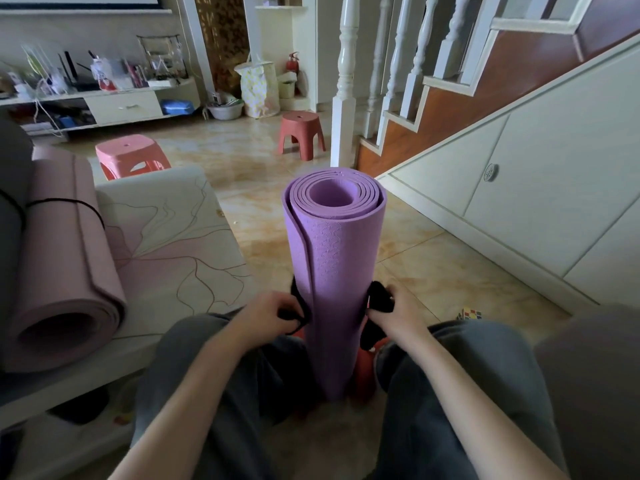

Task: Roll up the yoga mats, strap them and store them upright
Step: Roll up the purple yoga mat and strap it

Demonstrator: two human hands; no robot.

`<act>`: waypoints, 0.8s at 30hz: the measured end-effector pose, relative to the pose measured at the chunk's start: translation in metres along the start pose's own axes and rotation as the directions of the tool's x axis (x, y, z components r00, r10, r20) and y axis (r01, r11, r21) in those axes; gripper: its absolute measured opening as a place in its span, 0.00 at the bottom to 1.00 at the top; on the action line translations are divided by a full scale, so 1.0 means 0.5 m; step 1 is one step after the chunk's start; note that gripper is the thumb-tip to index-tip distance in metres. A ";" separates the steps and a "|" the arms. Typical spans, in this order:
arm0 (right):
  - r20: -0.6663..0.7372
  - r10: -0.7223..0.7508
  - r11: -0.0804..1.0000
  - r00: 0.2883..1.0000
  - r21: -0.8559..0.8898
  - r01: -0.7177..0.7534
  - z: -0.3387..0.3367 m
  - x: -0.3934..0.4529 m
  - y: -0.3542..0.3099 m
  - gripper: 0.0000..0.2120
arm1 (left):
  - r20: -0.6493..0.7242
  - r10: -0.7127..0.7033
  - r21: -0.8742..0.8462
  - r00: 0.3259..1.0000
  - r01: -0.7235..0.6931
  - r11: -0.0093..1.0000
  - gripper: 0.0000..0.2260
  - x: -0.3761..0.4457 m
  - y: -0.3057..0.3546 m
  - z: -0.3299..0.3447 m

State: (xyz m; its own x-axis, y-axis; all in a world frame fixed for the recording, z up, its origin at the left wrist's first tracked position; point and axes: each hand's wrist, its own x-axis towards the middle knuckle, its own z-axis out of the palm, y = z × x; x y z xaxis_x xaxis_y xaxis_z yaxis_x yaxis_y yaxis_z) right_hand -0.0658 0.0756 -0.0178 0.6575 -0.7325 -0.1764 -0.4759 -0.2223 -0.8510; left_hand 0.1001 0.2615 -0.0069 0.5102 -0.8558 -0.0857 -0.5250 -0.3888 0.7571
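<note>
A rolled purple yoga mat stands upright between my knees, its open end facing up. A black strap runs behind its lower part and comes out on both sides. My left hand grips the strap's left end beside the mat. My right hand grips the strap's right end on the other side. A rolled pink mat with a thin black band around it lies on the low table at the left. Beside it, at the frame's left edge, is part of a dark grey roll.
Two red plastic stools, one behind the table and one near the white stair post. Stairs and white cabinet doors run along the right. A cluttered shelf unit lines the far wall. A small coloured cube lies on the tiled floor.
</note>
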 end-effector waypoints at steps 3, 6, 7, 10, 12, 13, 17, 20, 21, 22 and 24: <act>-0.003 -0.063 0.985 0.998 -0.161 0.061 0.019 0.000 0.000 0.08 | -0.051 0.052 0.166 0.997 -0.043 0.985 0.08 0.011 -0.020 0.065; 0.017 -0.065 0.975 0.998 -0.212 0.067 0.037 0.013 0.012 0.07 | -0.117 0.003 0.257 0.993 0.028 0.966 0.08 0.025 -0.045 0.099; 0.019 -0.067 0.975 0.998 -0.209 0.069 0.044 0.019 0.018 0.08 | -0.152 -0.002 0.260 0.988 0.042 0.965 0.09 0.029 -0.047 0.107; -0.001 -0.102 0.972 0.995 -0.214 0.100 0.068 0.042 0.025 0.12 | -0.242 0.029 0.265 0.970 0.038 0.963 0.12 0.046 -0.030 0.124; -0.046 -0.103 0.980 0.994 -0.173 0.094 0.082 0.077 0.027 0.13 | -0.311 0.027 0.253 0.950 0.055 0.966 0.13 0.073 -0.030 0.129; -0.065 -0.096 0.985 0.993 -0.150 0.085 0.086 0.096 0.024 0.14 | -0.343 0.019 0.245 0.939 0.070 0.967 0.12 0.091 -0.033 0.129; -0.155 -0.061 0.997 0.986 -0.056 0.052 0.102 0.192 0.007 0.05 | -0.423 -0.015 0.190 0.906 0.105 0.976 0.08 0.178 -0.040 0.124; -0.287 0.030 0.993 0.957 0.116 0.004 0.111 0.266 0.020 0.11 | -0.456 -0.013 0.136 0.890 0.084 0.987 0.09 0.256 -0.052 0.123; -0.309 0.033 0.988 0.950 0.155 0.016 0.115 0.287 0.028 0.12 | -0.460 -0.016 0.086 0.888 0.063 0.994 0.08 0.283 -0.059 0.126; -0.302 0.029 0.981 0.953 0.193 0.031 0.120 0.307 0.036 0.12 | -0.455 -0.040 0.016 0.889 0.053 0.998 0.08 0.308 -0.067 0.128; -0.257 0.045 0.944 0.965 0.328 0.043 0.134 0.347 0.048 0.09 | -0.448 -0.107 -0.139 0.888 0.048 0.989 0.07 0.358 -0.083 0.134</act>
State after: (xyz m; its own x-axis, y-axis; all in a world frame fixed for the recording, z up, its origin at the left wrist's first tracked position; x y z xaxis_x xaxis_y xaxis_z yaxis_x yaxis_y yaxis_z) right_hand 0.0760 -0.0140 -0.1019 0.4635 -0.8823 -0.0815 -0.2289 -0.0304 -0.9730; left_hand 0.1674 0.1018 -0.0971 0.8141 -0.5651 0.1335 -0.3996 -0.3784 0.8350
